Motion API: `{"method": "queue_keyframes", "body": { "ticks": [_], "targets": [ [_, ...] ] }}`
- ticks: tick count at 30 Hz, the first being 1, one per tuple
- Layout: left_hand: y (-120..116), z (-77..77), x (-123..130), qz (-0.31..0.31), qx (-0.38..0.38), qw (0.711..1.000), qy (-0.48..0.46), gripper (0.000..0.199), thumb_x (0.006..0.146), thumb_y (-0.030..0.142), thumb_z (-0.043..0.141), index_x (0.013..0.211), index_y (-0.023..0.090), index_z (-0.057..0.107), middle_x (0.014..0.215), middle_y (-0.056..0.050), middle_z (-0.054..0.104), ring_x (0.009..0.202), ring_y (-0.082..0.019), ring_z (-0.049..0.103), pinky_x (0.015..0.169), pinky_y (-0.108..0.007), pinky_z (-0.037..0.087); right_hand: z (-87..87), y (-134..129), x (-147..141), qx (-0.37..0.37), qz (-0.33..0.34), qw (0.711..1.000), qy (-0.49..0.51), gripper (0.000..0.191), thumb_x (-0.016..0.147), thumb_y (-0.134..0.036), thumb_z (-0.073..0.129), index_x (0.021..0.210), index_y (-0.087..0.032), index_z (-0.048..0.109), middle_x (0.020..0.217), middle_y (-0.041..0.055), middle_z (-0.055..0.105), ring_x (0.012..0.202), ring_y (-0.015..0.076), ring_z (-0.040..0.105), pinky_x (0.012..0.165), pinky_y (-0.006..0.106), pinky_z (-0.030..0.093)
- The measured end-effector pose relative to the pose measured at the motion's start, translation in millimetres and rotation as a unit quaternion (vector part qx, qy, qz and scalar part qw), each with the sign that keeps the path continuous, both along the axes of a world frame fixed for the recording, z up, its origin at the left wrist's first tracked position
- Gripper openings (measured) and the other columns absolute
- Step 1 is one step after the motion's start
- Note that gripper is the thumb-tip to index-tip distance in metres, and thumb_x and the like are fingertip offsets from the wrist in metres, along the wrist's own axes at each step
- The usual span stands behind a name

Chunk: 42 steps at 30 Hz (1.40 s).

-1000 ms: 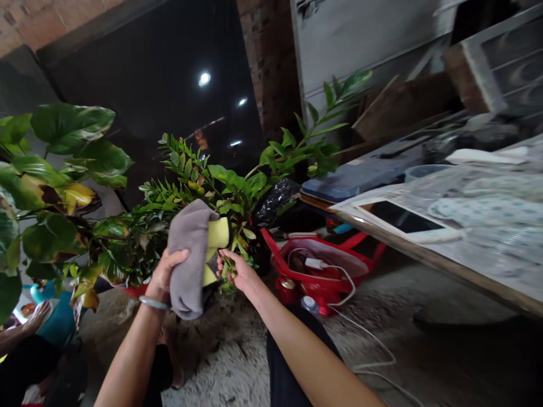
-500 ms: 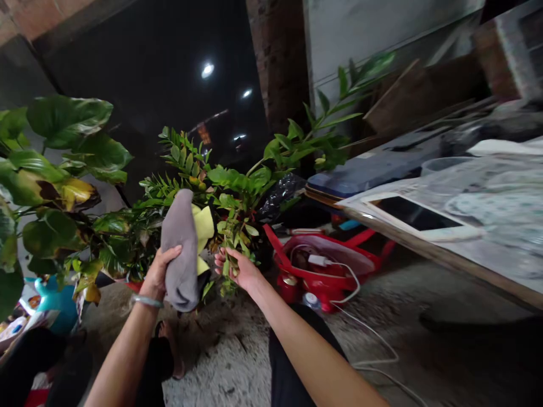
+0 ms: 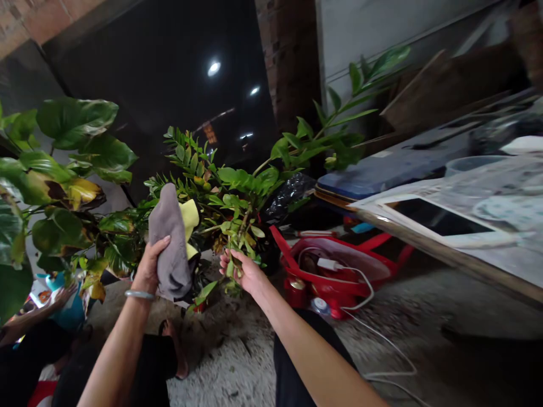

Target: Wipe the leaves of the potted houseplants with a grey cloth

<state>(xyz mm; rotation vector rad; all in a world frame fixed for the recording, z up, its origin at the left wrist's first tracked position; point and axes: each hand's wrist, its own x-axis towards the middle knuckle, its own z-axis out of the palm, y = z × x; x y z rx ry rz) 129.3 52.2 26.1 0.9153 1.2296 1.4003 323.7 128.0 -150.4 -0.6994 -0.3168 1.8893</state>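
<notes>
My left hand (image 3: 148,268), with a pale bangle at the wrist, is closed round a folded grey cloth (image 3: 169,249). Yellow material (image 3: 190,217) sticks out from the cloth's right side, along with something dark. To the right, my right hand (image 3: 244,270) has its fingers curled round a drooping leafy stem (image 3: 235,249) of a potted plant. The lower leaves come out between and below these fingers. Behind both hands spread the plant's green leaves (image 3: 250,181); its pot is mostly hidden.
Large-leaved foliage (image 3: 63,186) fills the left. A red bag (image 3: 339,277) with a white cable (image 3: 360,282) rests on the floor at right, beside a cluttered table (image 3: 399,240) bearing a white-framed tablet (image 3: 441,216). Another person's hand (image 3: 63,295) shows at lower left.
The left hand and cloth have shifted left, away from the right hand. The right hand stays at the stem. The view has turned slightly left, and another person's hand has come into sight.
</notes>
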Motion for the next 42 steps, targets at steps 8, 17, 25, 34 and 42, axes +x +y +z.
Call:
{"method": "queue_keyframes", "body": {
  "ticks": [8, 17, 25, 34, 42],
  "targets": [
    [-39, -57.8, 5, -0.197, -0.092, 0.963, 0.162, 0.035, 0.057, 0.031, 0.092, 0.09, 0.02, 0.084, 0.084, -0.005, 0.081, 0.073, -0.025, 0.071, 0.071, -0.034, 0.057, -2.3, -1, -10, -0.019, 0.001, 1.0, -0.001, 0.011, 0.09, -0.018, 0.067, 0.08, -0.02, 0.069, 0.063, 0.0024, 0.076, 0.056, 0.0176, 0.072, 0.059, 0.027, 0.06],
    [28, -6.7, -11, 0.039, 0.02, 0.997, 0.07, 0.048, 0.051, 0.032, 0.093, 0.092, 0.014, 0.076, 0.078, -0.006, 0.078, 0.066, -0.021, 0.069, 0.066, -0.031, 0.058, 8.2, -3, -14, -0.016, -0.018, 0.999, -0.022, 0.011, 0.093, -0.017, 0.068, 0.084, -0.02, 0.063, 0.06, -0.0003, 0.071, 0.048, 0.0141, 0.067, 0.051, 0.027, 0.062],
    [-38, -48.6, -24, -0.148, -0.12, 0.97, 0.151, 0.042, 0.054, 0.037, 0.093, 0.09, 0.018, 0.083, 0.087, -0.009, 0.081, 0.078, -0.027, 0.073, 0.075, -0.034, 0.057, 3.5, -5, -12, -0.036, -0.021, 0.997, -0.058, 0.008, 0.093, -0.016, 0.066, 0.085, -0.018, 0.065, 0.061, 0.0013, 0.073, 0.046, 0.0153, 0.068, 0.045, 0.025, 0.057],
    [38, -11.6, -5, 0.026, 0.009, 0.993, 0.116, 0.038, 0.055, 0.029, 0.092, 0.086, 0.014, 0.077, 0.078, -0.007, 0.078, 0.069, -0.023, 0.07, 0.068, -0.032, 0.057, 4.8, -2, -22, -0.046, -0.028, 0.994, -0.092, 0.006, 0.09, -0.021, 0.07, 0.087, -0.019, 0.065, 0.065, 0.0025, 0.077, 0.052, 0.016, 0.073, 0.042, 0.019, 0.051],
    [-22, -35.4, -27, -0.148, -0.07, 0.976, 0.146, 0.034, 0.059, 0.03, 0.094, 0.089, 0.018, 0.081, 0.083, -0.006, 0.08, 0.07, -0.024, 0.072, 0.067, -0.031, 0.058, -1.0, -4, -14, -0.045, -0.021, 0.994, -0.099, 0.008, 0.086, -0.022, 0.074, 0.087, -0.019, 0.066, 0.066, 0.0031, 0.077, 0.05, 0.0165, 0.073, 0.042, 0.02, 0.051]
  ]
}}
